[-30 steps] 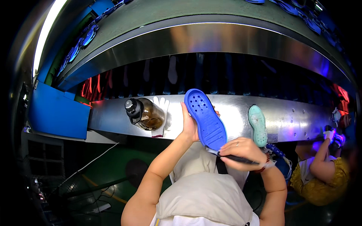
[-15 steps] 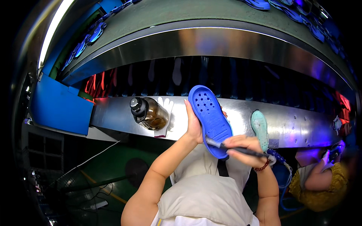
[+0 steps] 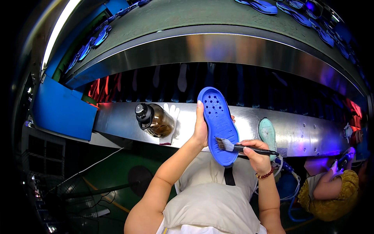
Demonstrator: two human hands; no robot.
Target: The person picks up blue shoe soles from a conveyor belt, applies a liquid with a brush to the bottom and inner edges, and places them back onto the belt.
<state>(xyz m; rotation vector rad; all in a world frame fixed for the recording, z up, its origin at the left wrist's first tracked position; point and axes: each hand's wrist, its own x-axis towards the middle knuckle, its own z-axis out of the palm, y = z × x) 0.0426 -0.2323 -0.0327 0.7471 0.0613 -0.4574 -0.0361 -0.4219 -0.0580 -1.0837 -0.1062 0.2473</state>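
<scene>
A blue shoe sole (image 3: 223, 124) with round holes at its far end is held up in front of me, its recessed side facing me. My left hand (image 3: 201, 126) grips it along the left edge, with fingertips showing past the right edge. My right hand (image 3: 256, 155) is closed around the black handle of a brush (image 3: 226, 144). The brush's dark bristles rest against the near part of the sole, and a thin white tube or cord runs from the handle's rear end. Right of the blue sole, a pale green sole (image 3: 267, 134) lies on the metal ledge.
A dark-capped bottle (image 3: 155, 120) stands on the metal ledge (image 3: 296, 136) beside a white glove (image 3: 173, 115). Beyond is a green conveyor belt (image 3: 194, 15) carrying several blue soles (image 3: 259, 6). A person in yellow (image 3: 331, 191) sits at the right.
The brush has swung to a flatter angle, its bristles now plainly on the sole's near part. My right hand has moved slightly down. The sole remains in my left hand.
</scene>
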